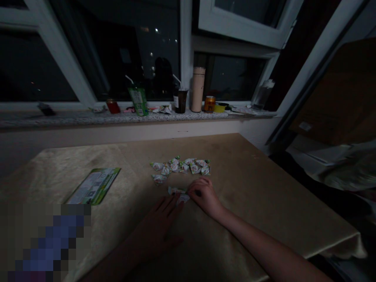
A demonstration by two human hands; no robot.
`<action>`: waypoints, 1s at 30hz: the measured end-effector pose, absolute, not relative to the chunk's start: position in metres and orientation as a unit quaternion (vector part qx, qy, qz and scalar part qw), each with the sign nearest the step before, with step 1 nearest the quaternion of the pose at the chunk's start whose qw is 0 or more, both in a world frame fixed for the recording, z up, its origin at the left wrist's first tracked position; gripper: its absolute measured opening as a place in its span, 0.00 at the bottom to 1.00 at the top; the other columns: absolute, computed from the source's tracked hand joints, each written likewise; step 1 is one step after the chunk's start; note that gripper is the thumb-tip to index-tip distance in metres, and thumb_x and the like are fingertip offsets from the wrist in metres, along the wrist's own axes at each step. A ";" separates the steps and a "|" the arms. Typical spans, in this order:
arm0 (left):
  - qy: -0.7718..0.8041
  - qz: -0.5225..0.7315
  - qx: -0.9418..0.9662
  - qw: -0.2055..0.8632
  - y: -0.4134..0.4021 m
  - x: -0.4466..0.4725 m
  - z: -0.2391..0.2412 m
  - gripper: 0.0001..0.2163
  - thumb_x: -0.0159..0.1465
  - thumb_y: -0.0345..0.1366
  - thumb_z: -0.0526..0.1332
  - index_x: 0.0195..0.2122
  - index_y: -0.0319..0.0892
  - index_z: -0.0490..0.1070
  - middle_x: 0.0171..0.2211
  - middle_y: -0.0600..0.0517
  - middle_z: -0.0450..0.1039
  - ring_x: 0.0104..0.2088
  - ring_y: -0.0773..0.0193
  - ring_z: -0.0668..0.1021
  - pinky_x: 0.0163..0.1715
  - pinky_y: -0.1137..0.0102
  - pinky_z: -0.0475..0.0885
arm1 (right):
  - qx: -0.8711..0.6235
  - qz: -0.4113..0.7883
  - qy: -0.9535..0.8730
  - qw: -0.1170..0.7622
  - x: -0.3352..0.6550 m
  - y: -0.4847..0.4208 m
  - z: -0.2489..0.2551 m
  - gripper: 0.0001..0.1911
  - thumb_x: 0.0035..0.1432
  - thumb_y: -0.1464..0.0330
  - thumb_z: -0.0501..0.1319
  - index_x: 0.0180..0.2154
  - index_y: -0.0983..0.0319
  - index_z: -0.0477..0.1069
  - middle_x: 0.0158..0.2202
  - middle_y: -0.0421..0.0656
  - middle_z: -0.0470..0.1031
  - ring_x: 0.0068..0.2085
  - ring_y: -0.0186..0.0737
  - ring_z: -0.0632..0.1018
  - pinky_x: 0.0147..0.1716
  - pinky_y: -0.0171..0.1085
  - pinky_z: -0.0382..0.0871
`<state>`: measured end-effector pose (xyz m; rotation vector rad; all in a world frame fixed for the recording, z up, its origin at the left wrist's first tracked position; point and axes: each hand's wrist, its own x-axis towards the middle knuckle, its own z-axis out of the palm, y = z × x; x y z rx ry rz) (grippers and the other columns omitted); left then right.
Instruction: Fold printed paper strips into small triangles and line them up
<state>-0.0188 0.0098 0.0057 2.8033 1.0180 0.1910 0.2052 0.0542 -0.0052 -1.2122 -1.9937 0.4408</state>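
My left hand (160, 219) lies open and flat on the cloth, fingers stretched forward. Its fingertips touch a small wrapped candy (183, 197), and another wrapper (173, 190) shows just behind. My right hand (207, 197) rests to the right, fingers curled and thumb and index pinched at the candy's right end. Whether something is held in that pinch is hidden. Beyond both hands sits a loose cluster of several white-and-green wrapped candies (184, 167). A green-and-white package (95, 186) lies flat on the left.
A beige cloth covers the table (235, 164). On the window sill (102, 119) stand a green pouch (138, 101) with a straw, a dark cup (180, 102), a pink tumbler (198, 90) and an orange can (209, 104). Cardboard boxes (337, 98) are on the right. Pixelated blocks cover the lower left.
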 end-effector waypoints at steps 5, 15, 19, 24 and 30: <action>0.343 0.054 0.935 0.078 0.009 -0.018 0.008 0.38 0.62 0.49 0.59 0.67 0.43 0.42 0.67 0.44 0.41 0.65 0.48 0.50 0.61 0.53 0.50 | -0.439 0.211 -0.789 0.374 0.204 0.054 -0.011 0.07 0.57 0.75 0.59 0.33 0.59 0.73 0.39 0.41 0.79 0.43 0.38 0.77 0.55 0.44 0.56; 0.360 0.059 0.929 0.070 0.014 -0.018 0.007 0.38 0.59 0.54 0.60 0.66 0.46 0.47 0.67 0.44 0.44 0.65 0.44 0.51 0.60 0.49 0.52 | -0.419 0.230 -0.805 0.352 0.205 0.050 -0.004 0.20 0.55 0.75 0.59 0.50 0.56 0.71 0.47 0.43 0.77 0.49 0.40 0.76 0.59 0.49 0.52; 0.369 0.053 0.925 0.073 0.016 -0.018 0.005 0.38 0.58 0.55 0.60 0.66 0.45 0.50 0.66 0.43 0.46 0.64 0.42 0.52 0.59 0.49 0.55 | -0.421 0.228 -0.805 0.350 0.204 0.049 -0.004 0.20 0.54 0.75 0.60 0.49 0.55 0.71 0.46 0.42 0.77 0.48 0.40 0.76 0.59 0.48 0.53; 0.350 0.077 0.932 0.057 0.013 -0.018 0.006 0.36 0.60 0.53 0.59 0.66 0.45 0.48 0.66 0.44 0.47 0.64 0.44 0.52 0.60 0.49 0.51 | -0.433 0.201 -0.808 0.345 0.204 0.049 -0.006 0.20 0.54 0.75 0.61 0.49 0.55 0.72 0.44 0.43 0.77 0.48 0.41 0.74 0.58 0.49 0.51; 0.340 0.083 0.936 0.035 0.007 -0.015 0.010 0.35 0.62 0.47 0.60 0.66 0.42 0.47 0.66 0.45 0.47 0.65 0.47 0.51 0.62 0.50 0.47 | -0.408 0.158 -0.851 0.291 0.203 0.044 -0.004 0.19 0.56 0.72 0.62 0.51 0.56 0.70 0.45 0.45 0.74 0.50 0.43 0.72 0.59 0.49 0.50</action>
